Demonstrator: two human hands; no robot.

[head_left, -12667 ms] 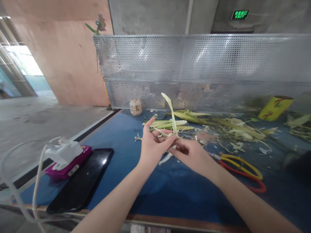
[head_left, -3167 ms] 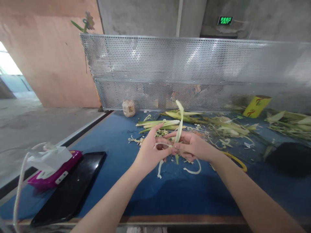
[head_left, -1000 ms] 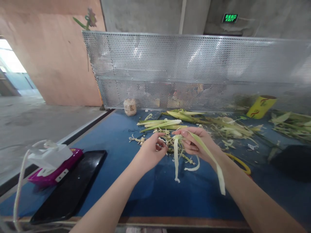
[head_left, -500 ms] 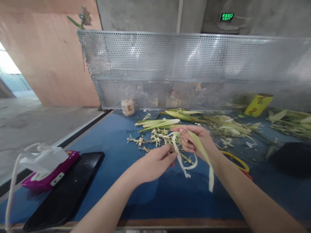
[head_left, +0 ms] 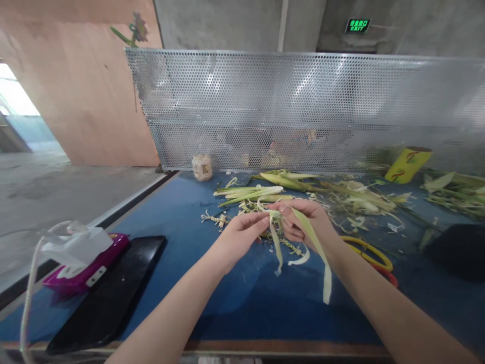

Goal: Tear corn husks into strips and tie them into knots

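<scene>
Above the middle of the blue table, my right hand [head_left: 312,220] is closed on pale green leaf strips [head_left: 317,250], whose long ends hang below it. My left hand [head_left: 238,241] pinches the same strips near a small folded or knotted part, thumb against fingers. The two hands almost touch, and the fingers partly hide the knot. Behind and below them lie several small braided leaf pieces [head_left: 216,219]. Just beyond is a bundle of cut green stalks [head_left: 250,192].
Husk-like leaves [head_left: 359,197] and scraps lie at the back right near a yellow cylinder [head_left: 407,166]. A yellow loop [head_left: 369,247] with a red part is beside my right forearm. At left are a flat black slab [head_left: 113,293] and a purple power strip [head_left: 70,283]. A perforated metal screen [head_left: 246,91] stands behind.
My left hand has moved up and right to the strips by my right hand and now pinches them. One hanging strip has swung left. The view has shifted slightly.
</scene>
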